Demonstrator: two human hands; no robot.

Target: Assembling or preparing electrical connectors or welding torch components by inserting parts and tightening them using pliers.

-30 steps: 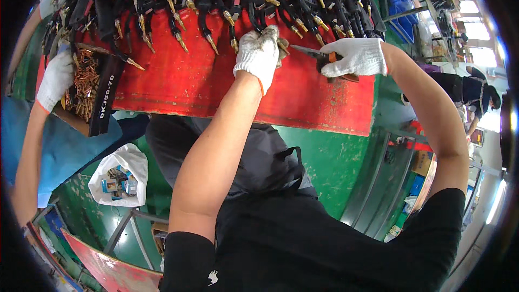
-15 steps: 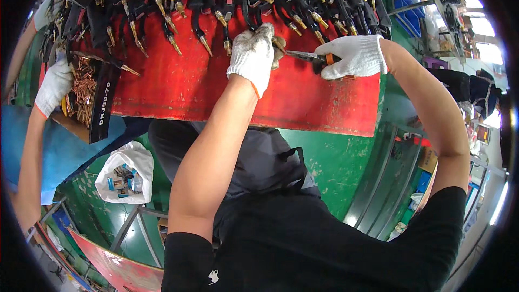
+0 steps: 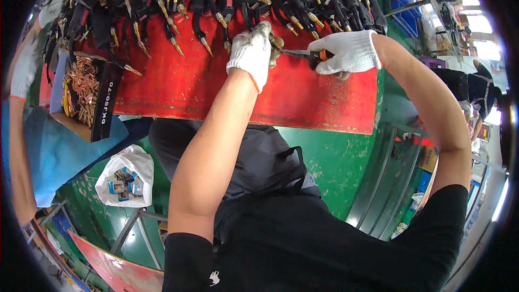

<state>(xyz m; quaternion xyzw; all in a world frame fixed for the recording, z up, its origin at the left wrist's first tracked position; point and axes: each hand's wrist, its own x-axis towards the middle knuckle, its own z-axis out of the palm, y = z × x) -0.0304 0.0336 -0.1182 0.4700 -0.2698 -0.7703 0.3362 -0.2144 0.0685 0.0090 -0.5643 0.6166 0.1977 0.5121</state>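
My left hand (image 3: 250,53), in a white knitted glove with soiled fingers, is closed around the front end of a black welding torch neck (image 3: 246,17). The torch's tip is hidden by my fingers. In my right hand (image 3: 350,52), also gloved, is a pair of pliers (image 3: 296,53) with orange and black handles. The pliers' jaws point left and reach the fingers of my left hand; what they bite on, if anything, cannot be made out. Several more black torches with brass-coloured ends (image 3: 172,40) lie along the far side of the red tabletop (image 3: 186,89).
At the left stands an open carton (image 3: 101,116) of small copper-coloured tips (image 3: 84,94). A co-worker's gloved hands (image 3: 26,67) are beyond it, next to a blue cloth (image 3: 70,154). A white sack (image 3: 145,165) with small packages stands on the green floor. Behind, at right, is blue shelving (image 3: 403,2).
My right hand and the pliers have shifted slightly left, nearer my left hand. The co-worker's gloved hand has moved away from the carton of tips, up and to the left.
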